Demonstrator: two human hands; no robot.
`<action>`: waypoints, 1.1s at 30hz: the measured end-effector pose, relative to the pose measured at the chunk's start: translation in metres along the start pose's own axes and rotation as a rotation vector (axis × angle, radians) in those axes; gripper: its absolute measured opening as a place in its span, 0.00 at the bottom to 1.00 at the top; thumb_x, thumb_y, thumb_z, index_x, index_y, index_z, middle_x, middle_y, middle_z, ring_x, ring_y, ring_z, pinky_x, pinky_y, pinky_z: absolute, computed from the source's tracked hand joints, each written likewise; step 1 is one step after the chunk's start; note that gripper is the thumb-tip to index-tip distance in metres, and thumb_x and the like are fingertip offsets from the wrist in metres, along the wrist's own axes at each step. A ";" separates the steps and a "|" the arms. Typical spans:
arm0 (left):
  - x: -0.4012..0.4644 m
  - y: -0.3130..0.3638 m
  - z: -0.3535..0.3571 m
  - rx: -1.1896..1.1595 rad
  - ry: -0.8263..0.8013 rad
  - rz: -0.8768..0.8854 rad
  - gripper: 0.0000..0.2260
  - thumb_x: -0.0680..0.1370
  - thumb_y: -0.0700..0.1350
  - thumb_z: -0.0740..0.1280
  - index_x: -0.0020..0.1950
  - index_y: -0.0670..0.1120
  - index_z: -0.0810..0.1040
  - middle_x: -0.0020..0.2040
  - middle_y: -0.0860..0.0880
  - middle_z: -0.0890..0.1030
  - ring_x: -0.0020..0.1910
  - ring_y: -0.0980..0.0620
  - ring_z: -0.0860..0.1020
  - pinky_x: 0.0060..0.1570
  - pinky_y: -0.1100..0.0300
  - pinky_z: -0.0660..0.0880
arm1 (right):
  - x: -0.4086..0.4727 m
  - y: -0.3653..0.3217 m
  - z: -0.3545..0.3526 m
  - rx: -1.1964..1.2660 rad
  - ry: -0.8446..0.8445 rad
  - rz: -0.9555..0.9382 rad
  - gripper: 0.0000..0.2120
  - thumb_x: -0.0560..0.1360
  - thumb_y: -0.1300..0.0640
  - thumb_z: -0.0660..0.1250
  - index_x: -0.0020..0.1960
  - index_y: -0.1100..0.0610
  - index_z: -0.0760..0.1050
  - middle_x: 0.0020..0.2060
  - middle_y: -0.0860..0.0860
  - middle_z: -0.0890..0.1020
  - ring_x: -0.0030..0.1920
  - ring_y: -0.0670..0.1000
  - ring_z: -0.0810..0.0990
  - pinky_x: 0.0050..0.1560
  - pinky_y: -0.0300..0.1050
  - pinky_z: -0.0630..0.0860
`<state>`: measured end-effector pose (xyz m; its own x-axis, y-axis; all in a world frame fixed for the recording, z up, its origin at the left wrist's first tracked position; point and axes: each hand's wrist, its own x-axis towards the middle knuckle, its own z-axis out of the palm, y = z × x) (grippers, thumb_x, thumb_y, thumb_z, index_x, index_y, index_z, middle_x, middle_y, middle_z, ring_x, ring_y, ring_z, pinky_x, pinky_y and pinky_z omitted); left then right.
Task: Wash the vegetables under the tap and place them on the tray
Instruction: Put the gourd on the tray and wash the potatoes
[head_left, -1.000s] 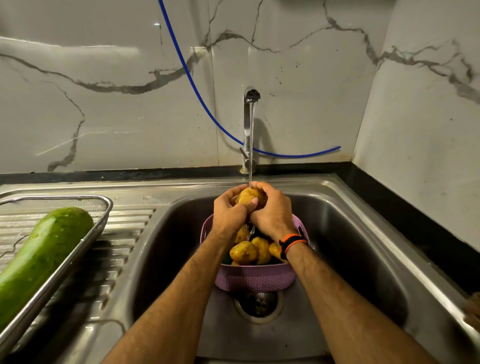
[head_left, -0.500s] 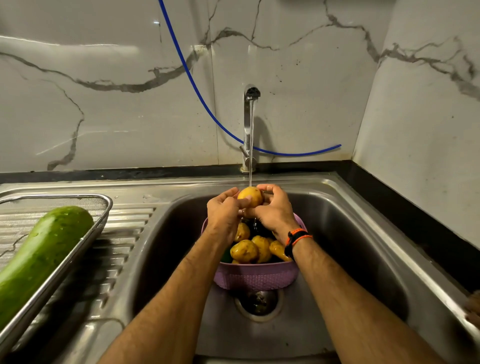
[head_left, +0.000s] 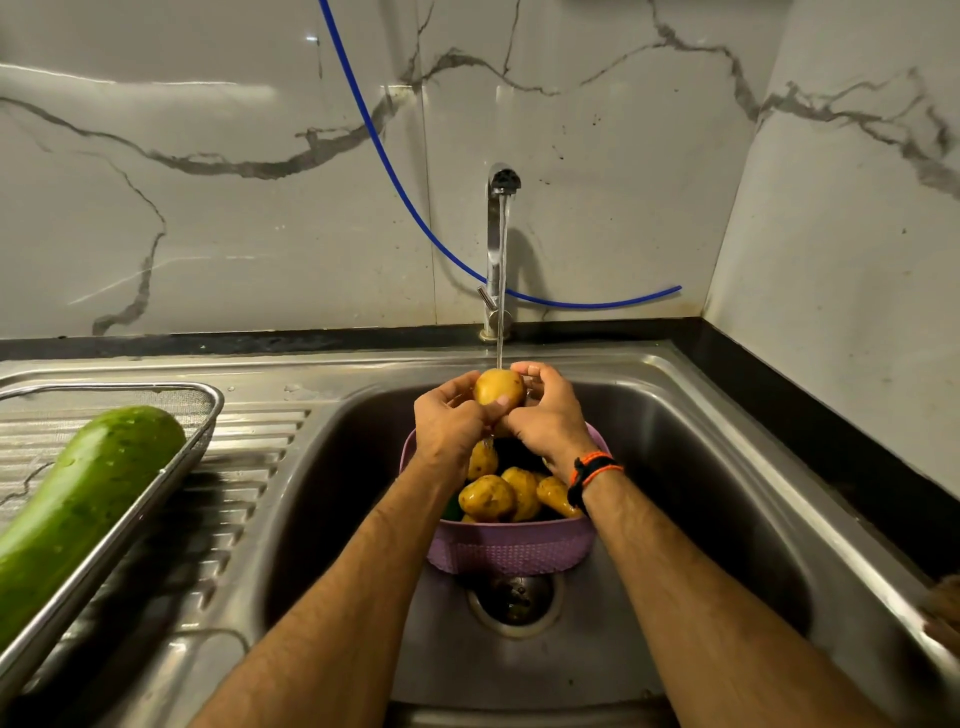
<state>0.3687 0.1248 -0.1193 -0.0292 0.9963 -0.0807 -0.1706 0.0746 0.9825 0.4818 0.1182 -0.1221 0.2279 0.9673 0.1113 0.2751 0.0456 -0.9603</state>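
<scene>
Both hands meet over the sink (head_left: 701, 467), and the potato (head_left: 497, 387) sits between them, right under the stream from the tap (head_left: 500, 249). The left hand (head_left: 451, 423) curls round its left side, thumb laid across the front; the right hand (head_left: 548, 415) curls round the right side, fingertips over the top. So both are clamped on the one potato, and the water strikes its crown and runs off below the thumbs.

Directly beneath, a purple basket (head_left: 511, 551) stands on the sink floor, just behind the drain (head_left: 514, 597), with more potatoes (head_left: 488, 496) heaped inside (something dark and something green lies under them, I cannot tell what). The held potato is clear of that heap.

To the left, past the sink's rim, the ribbed drainboard (head_left: 249, 467) carries a wire-mesh tray (head_left: 205, 415), and a long green gourd (head_left: 78, 509) lies in it, filling most of what shows. The sink walls stand well apart from the basket on both sides. A blue hose (head_left: 415, 208) crosses the marble wall (head_left: 208, 208) behind the tap.
</scene>
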 end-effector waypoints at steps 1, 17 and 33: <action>0.000 -0.001 0.000 0.046 0.005 0.027 0.21 0.72 0.32 0.74 0.63 0.43 0.79 0.55 0.46 0.82 0.56 0.48 0.80 0.56 0.49 0.81 | -0.003 -0.002 -0.002 -0.144 -0.021 -0.094 0.35 0.67 0.70 0.72 0.70 0.51 0.69 0.66 0.53 0.73 0.65 0.54 0.73 0.59 0.44 0.74; -0.011 0.006 0.012 -0.324 -0.133 -0.240 0.20 0.84 0.51 0.60 0.68 0.38 0.75 0.59 0.34 0.81 0.55 0.42 0.82 0.56 0.45 0.80 | -0.012 -0.012 0.005 0.033 -0.113 -0.106 0.31 0.73 0.67 0.65 0.73 0.51 0.63 0.63 0.53 0.72 0.61 0.54 0.74 0.52 0.45 0.76; -0.006 -0.001 0.009 -0.271 -0.087 -0.053 0.14 0.81 0.30 0.60 0.64 0.38 0.78 0.58 0.36 0.81 0.57 0.40 0.81 0.55 0.40 0.80 | 0.046 -0.027 0.015 0.177 -0.211 0.349 0.17 0.77 0.56 0.58 0.55 0.61 0.83 0.56 0.58 0.84 0.44 0.52 0.82 0.40 0.44 0.82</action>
<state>0.3774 0.1194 -0.1180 0.0697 0.9921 -0.1039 -0.4272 0.1238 0.8956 0.4708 0.1651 -0.0945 0.0784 0.9612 -0.2646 0.0471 -0.2687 -0.9621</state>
